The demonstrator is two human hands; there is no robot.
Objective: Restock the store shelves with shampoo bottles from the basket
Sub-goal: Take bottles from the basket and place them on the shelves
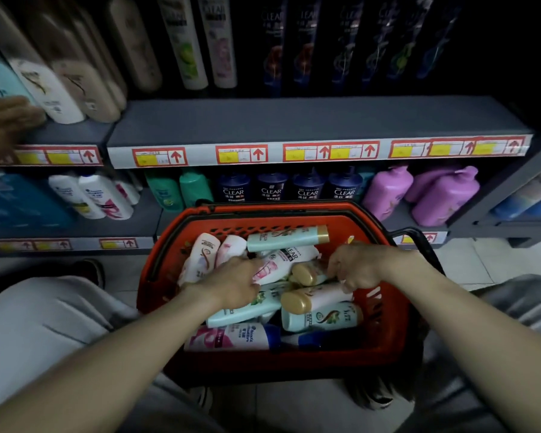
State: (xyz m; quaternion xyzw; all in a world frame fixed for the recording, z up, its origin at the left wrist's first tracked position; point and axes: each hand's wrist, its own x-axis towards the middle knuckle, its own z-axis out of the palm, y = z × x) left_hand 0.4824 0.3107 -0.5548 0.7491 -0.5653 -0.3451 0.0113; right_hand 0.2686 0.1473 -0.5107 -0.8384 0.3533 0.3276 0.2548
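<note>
Reaching into red basket (263, 214), parked close under grey shelf (294, 120), probably for short lifts. Left hand (231, 285) curls over pink-white bottle (274, 267); right hand (356, 270) closes fingers round gold-capped bottle (310, 273). Both bottles lie jumbled among others: glossy plastic, flattened ovals. Basket wall is perforated, rigid.

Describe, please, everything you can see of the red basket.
The red basket looks plastic, with slotted walls and black handles folded down at its rim. It stands upright before the lower shelf, heaped with shampoo bottles lying sideways. The left hand grips a pink-and-white bottle inside; the right hand reaches in beside it.
</note>
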